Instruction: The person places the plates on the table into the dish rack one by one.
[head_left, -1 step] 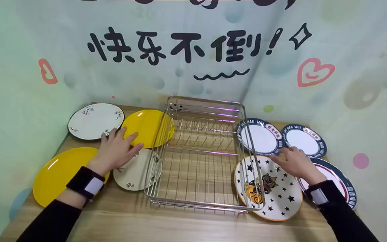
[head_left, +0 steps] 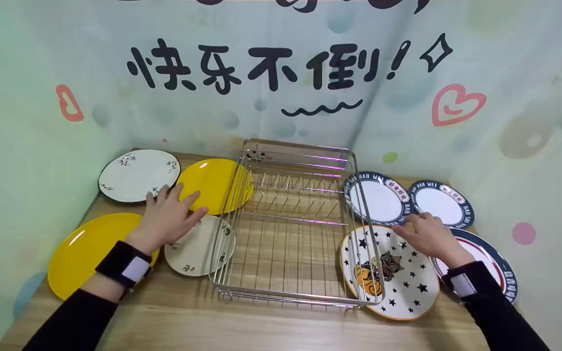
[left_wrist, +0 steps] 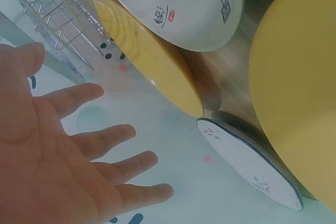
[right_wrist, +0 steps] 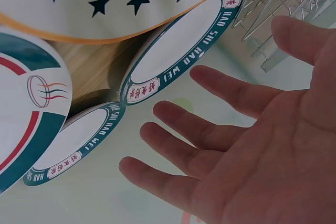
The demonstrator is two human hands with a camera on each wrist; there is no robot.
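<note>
On the wooden tabletop (head_left: 188, 317), the left hand (head_left: 166, 219) hovers flat, fingers spread and empty, over the round yellow plate (head_left: 215, 185) at ten o'clock of the wire rack (head_left: 291, 229), the right hand (head_left: 430, 236) likewise empty over the star-patterned plate (head_left: 398, 282); both plates look stiff, slippery, breakable, best gripped by the rim.

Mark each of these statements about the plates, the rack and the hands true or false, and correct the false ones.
1. The wire rack holds no plates. True.
2. The left hand grips a yellow plate. False: its fingers are spread and open, holding nothing, above the smaller yellow plate.
3. The star plate lies right of the rack. True.
4. The right hand is a closed fist. False: its fingers are straight and open.
5. Two yellow plates lie left of the rack. True.
</note>
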